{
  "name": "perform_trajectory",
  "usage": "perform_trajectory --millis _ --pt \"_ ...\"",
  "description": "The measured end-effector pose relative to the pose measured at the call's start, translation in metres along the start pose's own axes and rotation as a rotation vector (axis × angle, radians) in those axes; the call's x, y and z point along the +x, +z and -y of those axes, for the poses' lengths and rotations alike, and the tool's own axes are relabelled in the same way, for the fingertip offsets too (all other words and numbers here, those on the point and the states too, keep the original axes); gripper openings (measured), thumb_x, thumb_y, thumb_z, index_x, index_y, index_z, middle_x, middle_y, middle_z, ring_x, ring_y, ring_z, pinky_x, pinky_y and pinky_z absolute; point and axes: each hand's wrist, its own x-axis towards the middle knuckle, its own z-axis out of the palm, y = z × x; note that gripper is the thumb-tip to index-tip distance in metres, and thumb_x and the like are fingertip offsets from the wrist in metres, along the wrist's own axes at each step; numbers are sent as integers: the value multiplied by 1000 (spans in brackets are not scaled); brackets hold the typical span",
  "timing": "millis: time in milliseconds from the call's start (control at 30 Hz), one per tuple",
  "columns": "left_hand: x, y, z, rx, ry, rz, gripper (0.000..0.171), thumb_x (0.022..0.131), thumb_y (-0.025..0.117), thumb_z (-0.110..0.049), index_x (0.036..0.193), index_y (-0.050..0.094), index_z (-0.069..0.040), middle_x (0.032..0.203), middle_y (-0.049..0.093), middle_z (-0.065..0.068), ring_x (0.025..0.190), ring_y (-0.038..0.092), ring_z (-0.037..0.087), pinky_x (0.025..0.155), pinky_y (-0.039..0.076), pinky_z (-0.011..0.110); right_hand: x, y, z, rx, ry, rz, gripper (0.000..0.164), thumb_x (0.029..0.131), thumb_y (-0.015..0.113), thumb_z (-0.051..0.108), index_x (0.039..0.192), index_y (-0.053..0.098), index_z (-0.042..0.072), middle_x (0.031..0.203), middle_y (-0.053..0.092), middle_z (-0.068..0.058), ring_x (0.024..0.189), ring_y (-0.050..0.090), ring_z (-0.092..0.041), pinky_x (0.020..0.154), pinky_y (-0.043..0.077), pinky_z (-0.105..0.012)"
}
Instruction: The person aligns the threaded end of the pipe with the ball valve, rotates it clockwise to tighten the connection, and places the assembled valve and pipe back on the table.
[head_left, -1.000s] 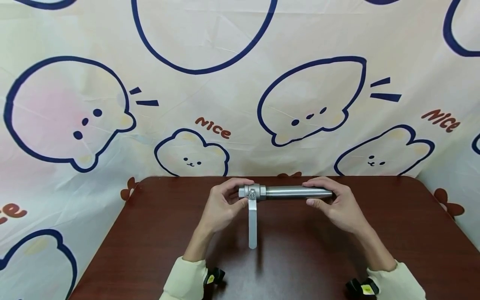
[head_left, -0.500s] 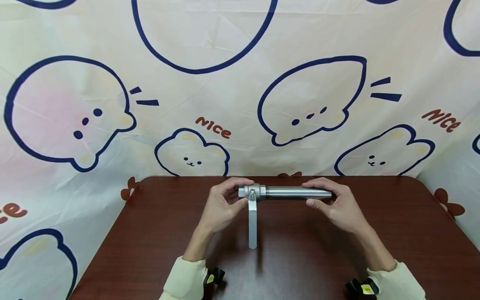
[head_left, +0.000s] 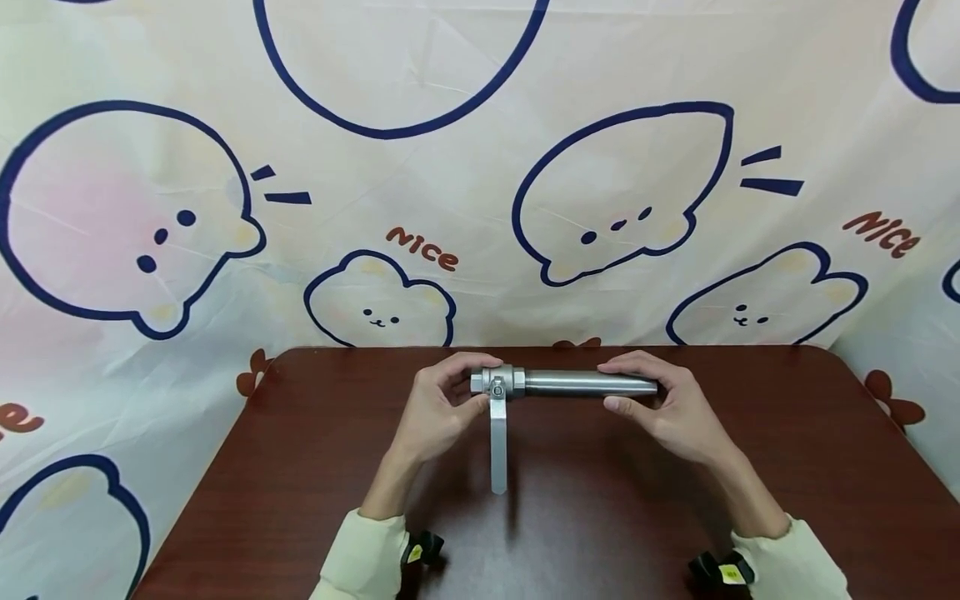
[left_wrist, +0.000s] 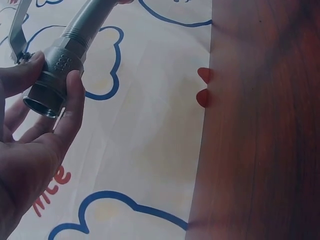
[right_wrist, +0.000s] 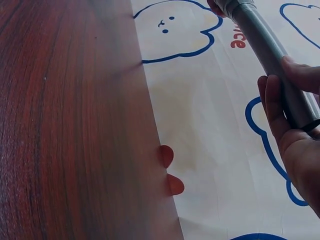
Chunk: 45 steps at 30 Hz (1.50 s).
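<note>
A metal ball valve (head_left: pixel 513 380) with a long flat lever handle (head_left: pixel 498 446) is joined to a steel pipe (head_left: pixel 573 383), and the two lie level in front of me. My left hand (head_left: pixel 442 412) grips the valve's left end between thumb and fingers. In the left wrist view the valve body (left_wrist: pixel 57 67) shows raised marks and an open threaded mouth. Around the pipe's right end, my right hand (head_left: pixel 682 412) holds with thumb and fingers. The right wrist view shows the pipe (right_wrist: pixel 265 45) running from that hand up to the valve. The lever points toward me.
A dark brown wooden table (head_left: pixel 585 517) lies below the hands. Behind it hangs a pale cloth (head_left: pixel 480 183) with blue cartoon outlines, meeting the table's far edge. Black straps with small devices (head_left: pixel 423 547) sit at both wrists.
The whole view has shifted slightly, so everything appears a little further up and left. Both hands keep the same hold on the valve and pipe.
</note>
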Motion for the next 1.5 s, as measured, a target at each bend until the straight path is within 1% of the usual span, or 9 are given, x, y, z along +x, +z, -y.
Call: perform_trajectory --millis 100,267,333,633,867,1200,1500 --pt "0 -1 1 11 4 5 44 90 72 14 129 73 -7 123 73 16 98 68 28 92 64 31 0 -1 0 -16 16 0 41 92 82 3 130 75 15 124 71 6 96 66 -15 77 56 -23" --pt "-2 0 0 10 11 3 45 90 72 15 129 73 -7 123 73 17 98 69 25 93 63 29 0 -1 0 -33 28 0 40 93 82 4 130 74 16 123 72 4 96 66 -14 77 55 -24" --pt "-2 1 0 2 15 3 45 90 72 15 130 73 -7 123 73 17 98 68 24 93 63 26 -1 -1 0 -33 26 -3 40 93 82 4 130 75 16 123 73 4 95 65 -13 77 55 -24" --pt "0 1 -1 -5 40 1 45 89 73 16 128 73 -5 125 74 16 99 68 23 92 63 27 0 0 0 -13 7 -23 39 92 82 1 128 76 14 119 74 4 91 64 -13 74 53 -24" --pt "1 0 0 -11 63 0 47 87 73 18 129 73 -4 128 73 17 101 70 16 94 63 27 2 1 3 -18 -6 -44 38 92 82 1 127 76 13 119 76 3 91 64 -11 74 52 -22" --pt "1 -1 0 -18 78 2 45 87 73 18 127 74 -3 129 74 15 104 70 17 98 63 30 1 1 3 -9 0 -28 36 94 80 1 128 76 13 112 74 5 83 60 -13 68 48 -26" --pt "0 -2 3 -41 96 6 45 87 74 19 127 73 0 130 73 18 107 70 15 99 62 29 2 1 0 -27 14 -5 35 96 78 4 130 75 14 113 73 4 85 60 -14 69 47 -27"
